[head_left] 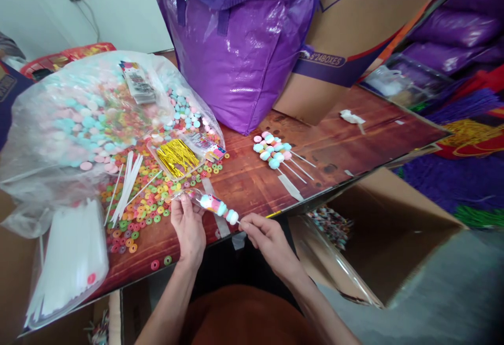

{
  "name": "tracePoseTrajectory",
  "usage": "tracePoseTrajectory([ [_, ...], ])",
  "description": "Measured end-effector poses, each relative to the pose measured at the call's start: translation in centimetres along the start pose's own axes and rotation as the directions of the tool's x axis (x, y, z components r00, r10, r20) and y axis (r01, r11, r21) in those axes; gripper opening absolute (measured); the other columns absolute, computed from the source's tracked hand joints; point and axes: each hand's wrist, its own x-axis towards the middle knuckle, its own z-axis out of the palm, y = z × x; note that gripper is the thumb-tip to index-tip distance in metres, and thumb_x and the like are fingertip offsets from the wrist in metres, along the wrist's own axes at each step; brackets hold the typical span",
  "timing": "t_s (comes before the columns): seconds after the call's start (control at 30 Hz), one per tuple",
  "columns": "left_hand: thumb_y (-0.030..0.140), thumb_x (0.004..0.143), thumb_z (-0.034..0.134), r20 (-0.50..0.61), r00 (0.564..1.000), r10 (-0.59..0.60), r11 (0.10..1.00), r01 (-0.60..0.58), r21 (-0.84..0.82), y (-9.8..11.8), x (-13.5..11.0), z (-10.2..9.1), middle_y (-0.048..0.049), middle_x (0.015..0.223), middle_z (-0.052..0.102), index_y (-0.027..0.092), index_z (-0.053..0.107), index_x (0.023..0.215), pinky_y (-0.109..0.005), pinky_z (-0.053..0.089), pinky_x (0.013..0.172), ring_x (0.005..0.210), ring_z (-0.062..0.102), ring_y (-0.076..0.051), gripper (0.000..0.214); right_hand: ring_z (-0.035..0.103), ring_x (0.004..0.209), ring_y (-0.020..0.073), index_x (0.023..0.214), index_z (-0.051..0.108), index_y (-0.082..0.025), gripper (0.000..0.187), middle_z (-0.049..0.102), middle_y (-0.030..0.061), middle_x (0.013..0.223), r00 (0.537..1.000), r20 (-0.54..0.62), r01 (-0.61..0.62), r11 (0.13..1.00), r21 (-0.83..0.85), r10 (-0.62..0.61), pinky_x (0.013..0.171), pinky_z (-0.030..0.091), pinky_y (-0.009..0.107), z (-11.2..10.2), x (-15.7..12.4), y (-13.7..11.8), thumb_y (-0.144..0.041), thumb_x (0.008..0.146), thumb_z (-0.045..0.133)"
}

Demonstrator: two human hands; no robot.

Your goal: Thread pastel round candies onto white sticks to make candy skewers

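My left hand [188,225] is closed around a small clear wrapper bag [189,195] at the table's near edge. A candy skewer [218,206] of pink, blue and white sweets on a white stick sits partly inside that bag. My right hand [264,236] pinches the stick's bare end just right of the sweets. Loose ring sweets [142,207] in many colours lie scattered left of my hands, with several white sticks [126,186] among them. A pack of gold twist ties [176,157] lies just beyond.
Several finished skewers [275,155] lie mid-table. A big clear bag of pastel sweets [79,114] fills the left, a stack of clear bags [71,261] the near left. A purple tote [240,45] and cardboard boxes [378,229] stand behind and right of the wooden table [354,145].
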Motion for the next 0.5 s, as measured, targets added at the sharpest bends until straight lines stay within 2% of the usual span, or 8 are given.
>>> tracePoseTrajectory([
  [0.13,0.048,0.08,0.073,0.009,1.0,0.027,0.999,-0.027,0.027,0.2,-0.1,0.0,0.0025,0.084,0.067,0.022,0.056,0.085,-0.025,0.055,0.072,0.076,0.067,-0.011,0.031,0.041,0.06,0.012,0.074,0.056,-0.019,0.03,0.046,-0.0029,0.064,0.997,-0.039,0.058,0.989,-0.137,-0.064,0.058,0.034,0.024,0.3,-0.3,0.2,-0.038,0.097,0.049],
  [0.23,0.052,0.08,0.072,0.016,0.999,-0.028,0.998,0.027,0.048,0.4,-0.2,0.0,0.0005,0.088,0.068,0.022,0.056,0.09,-0.027,0.055,0.072,0.077,0.068,-0.013,0.035,0.046,0.064,0.013,0.08,0.059,-0.02,0.029,0.053,-0.0014,0.069,0.985,-0.077,0.127,0.951,-0.281,-0.154,0.063,0.036,0.025,0.3,-0.6,0.3,-0.037,0.099,0.047],
  [0.33,0.046,0.076,0.078,0.005,0.997,-0.077,0.995,0.076,0.059,0.6,-0.3,0.2,0.001,0.085,0.069,0.02,0.053,0.085,-0.028,0.055,0.074,0.076,0.068,-0.013,0.037,0.048,0.062,0.0127,0.08,0.06,-0.02,0.027,0.055,-0.0012,0.069,0.97,-0.099,0.174,0.917,-0.359,-0.222,0.063,0.037,0.025,0.4,-0.8,0.3,-0.033,0.099,0.047],
  [0.43,0.037,0.071,0.083,0.012,0.995,-0.102,0.995,0.102,0.011,0.5,-0.5,0.5,0.0012,0.085,0.069,0.019,0.054,0.082,-0.028,0.055,0.078,0.078,0.067,-0.012,0.036,0.049,0.064,0.0125,0.079,0.061,-0.019,0.027,0.055,-0.0005,0.071,0.972,-0.07,0.194,0.93,-0.311,-0.226,0.065,0.037,0.025,0.6,-1.0,0.1,-0.033,0.098,0.048],
  [0.5,0.035,0.07,0.084,0.03,0.992,-0.12,0.991,0.121,-0.049,0.4,-0.6,0.7,0.0,0.088,0.071,0.019,0.056,0.083,-0.028,0.055,0.079,0.082,0.068,-0.013,0.035,0.045,0.06,0.0112,0.076,0.061,-0.019,0.028,0.051,-0.0016,0.066,0.989,-0.058,0.127,0.978,-0.165,-0.138,0.06,0.036,0.024,0.7,-1.1,0.0,-0.036,0.096,0.051],
])
